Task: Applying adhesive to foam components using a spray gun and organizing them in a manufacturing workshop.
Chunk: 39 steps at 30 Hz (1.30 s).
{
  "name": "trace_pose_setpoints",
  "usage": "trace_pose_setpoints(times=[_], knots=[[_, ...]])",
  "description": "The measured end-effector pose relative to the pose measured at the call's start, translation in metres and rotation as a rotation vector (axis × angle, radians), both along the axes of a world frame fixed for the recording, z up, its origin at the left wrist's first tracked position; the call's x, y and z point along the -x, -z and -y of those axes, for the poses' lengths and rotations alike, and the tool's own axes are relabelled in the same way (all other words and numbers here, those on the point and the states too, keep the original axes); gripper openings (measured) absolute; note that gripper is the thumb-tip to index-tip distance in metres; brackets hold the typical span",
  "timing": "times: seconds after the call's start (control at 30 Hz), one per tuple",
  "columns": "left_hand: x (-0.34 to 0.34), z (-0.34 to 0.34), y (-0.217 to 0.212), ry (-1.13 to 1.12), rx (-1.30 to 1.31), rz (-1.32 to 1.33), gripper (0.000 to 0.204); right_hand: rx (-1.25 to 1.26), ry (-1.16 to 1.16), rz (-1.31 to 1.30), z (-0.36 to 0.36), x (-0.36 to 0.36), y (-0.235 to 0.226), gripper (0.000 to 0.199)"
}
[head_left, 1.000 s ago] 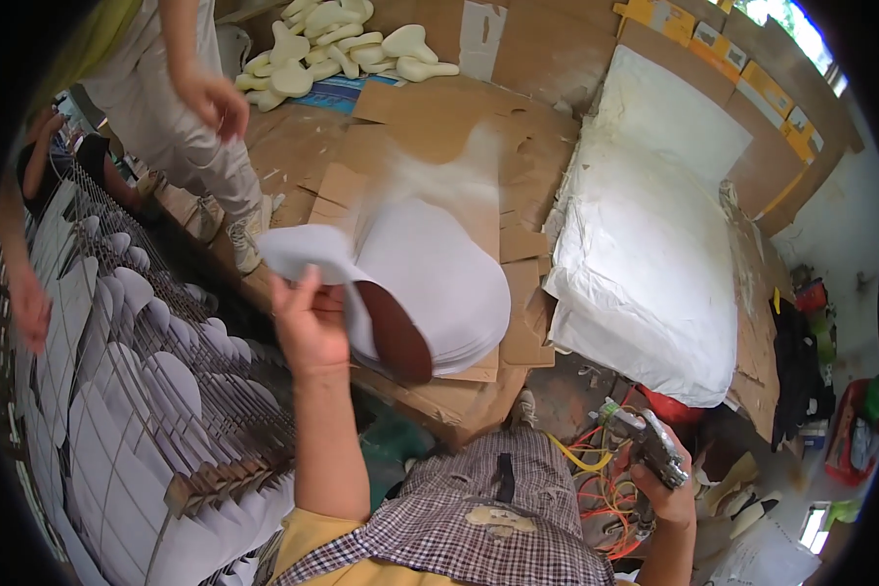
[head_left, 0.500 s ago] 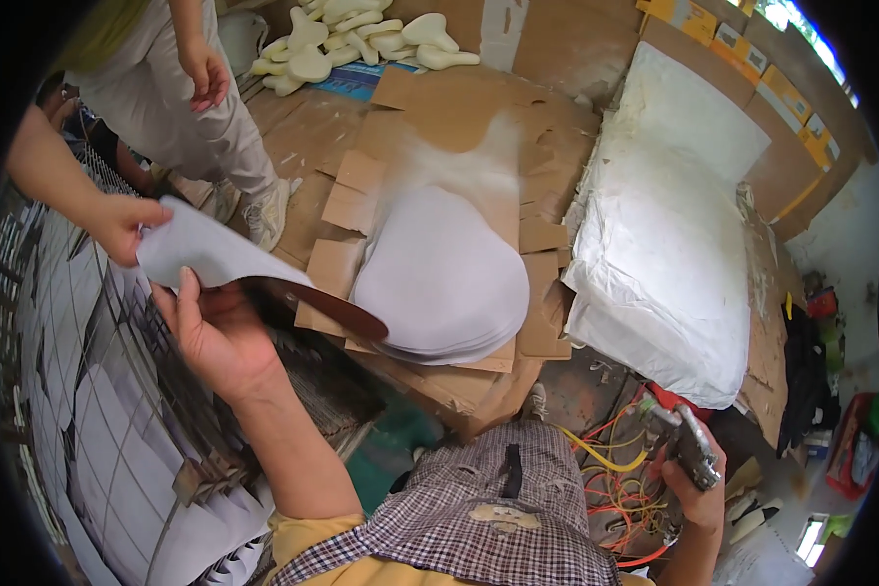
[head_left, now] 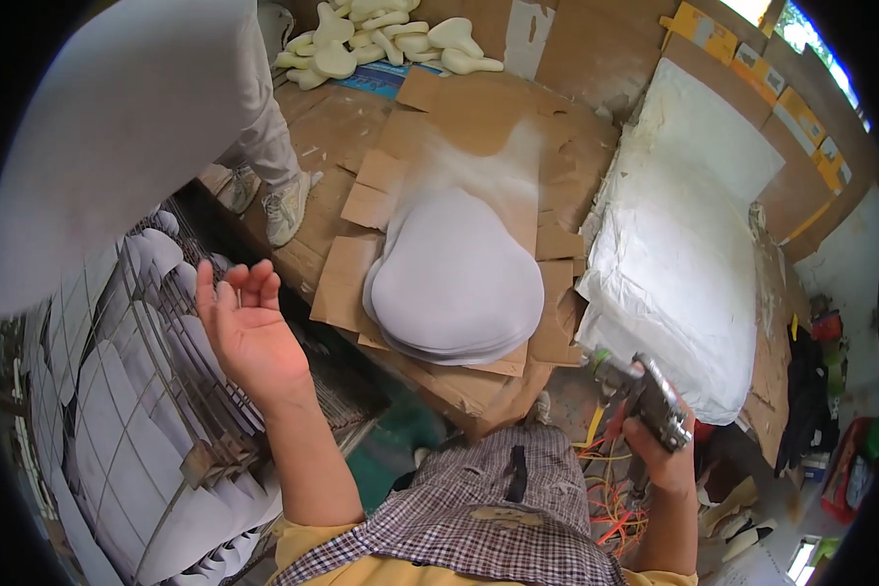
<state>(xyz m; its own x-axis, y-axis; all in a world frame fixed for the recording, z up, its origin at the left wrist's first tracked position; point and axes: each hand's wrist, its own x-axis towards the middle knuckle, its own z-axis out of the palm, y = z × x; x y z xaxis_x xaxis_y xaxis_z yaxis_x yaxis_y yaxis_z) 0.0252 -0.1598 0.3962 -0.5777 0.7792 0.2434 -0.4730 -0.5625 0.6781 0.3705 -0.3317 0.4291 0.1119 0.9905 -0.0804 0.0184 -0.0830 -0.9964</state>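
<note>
My left hand is raised palm up over the wire rack's edge, fingers spread, holding nothing. My right hand is wrapped round a metal spray gun in front of the white-wrapped block. Between my hands, a stack of pale grey saddle-shaped sheets lies on a flat piece of cardboard, which has whitish overspray beyond the stack. A large pale grey sheet, close and blurred, fills the upper left and hides most of a co-worker; their hands are hidden.
At left stands a wire rack holding many grey sheets. Cream foam saddle pads are heaped at the back. A white-wrapped block stands right of the cardboard. Orange and yellow hoses tangle below my right hand. The co-worker's shoe is beyond the rack.
My left hand has let go of the grey sheet, which has come up large and close at the upper left. My right hand has moved left and up with the spray gun.
</note>
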Motion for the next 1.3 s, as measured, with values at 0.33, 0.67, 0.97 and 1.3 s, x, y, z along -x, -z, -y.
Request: trace_pose_setpoints(times=[0.33, 0.67, 0.97, 1.3], knots=[[-0.005, -0.007, 0.064, 0.092, 0.276, 0.075, 0.036, 0.048, 0.209, 0.175, 0.036, -0.030, -0.003, 0.054], [-0.016, -0.019, 0.124, 0.128, 0.432, 0.080, 0.035, 0.168, -0.102, -0.042, 0.035, -0.009, 0.004, 0.059], [-0.022, -0.008, 0.178, 0.193, 0.644, 0.028, 0.033, 0.063, 0.223, 0.069, 0.017, -0.020, -0.004, 0.058], [-0.023, -0.042, 0.282, 0.179, 0.904, -0.602, 0.029, 0.059, 0.095, 0.074, 0.008, -0.019, -0.010, 0.058]])
